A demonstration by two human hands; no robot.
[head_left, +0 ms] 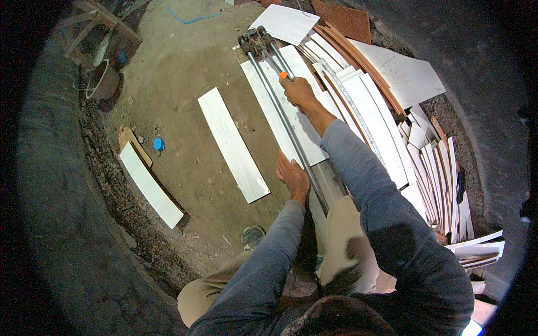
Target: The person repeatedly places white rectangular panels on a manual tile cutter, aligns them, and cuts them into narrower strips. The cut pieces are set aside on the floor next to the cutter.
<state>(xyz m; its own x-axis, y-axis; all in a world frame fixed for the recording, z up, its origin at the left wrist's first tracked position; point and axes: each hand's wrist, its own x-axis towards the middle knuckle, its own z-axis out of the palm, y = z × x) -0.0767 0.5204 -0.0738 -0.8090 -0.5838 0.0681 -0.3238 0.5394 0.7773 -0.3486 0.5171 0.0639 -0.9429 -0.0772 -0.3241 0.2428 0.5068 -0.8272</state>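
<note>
Grey sleeves (372, 173) are overhanging a twin-railed metal cutter (291, 137), which is spanning a flat, white, oblong tile (302, 131); the left grip (293, 177), closure indiscernible, is lying beside it; the right grip (301, 93) is clasping an orange-ended handle (283, 75).

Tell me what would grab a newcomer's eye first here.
First, the manual tile cutter in the centre, its metal rails over a white tile, with the right hand gripping its orange-tipped handle and the left hand by the tile's edge. Next, the white tile strips piled at right, then a small blue object on the left floor.
</note>
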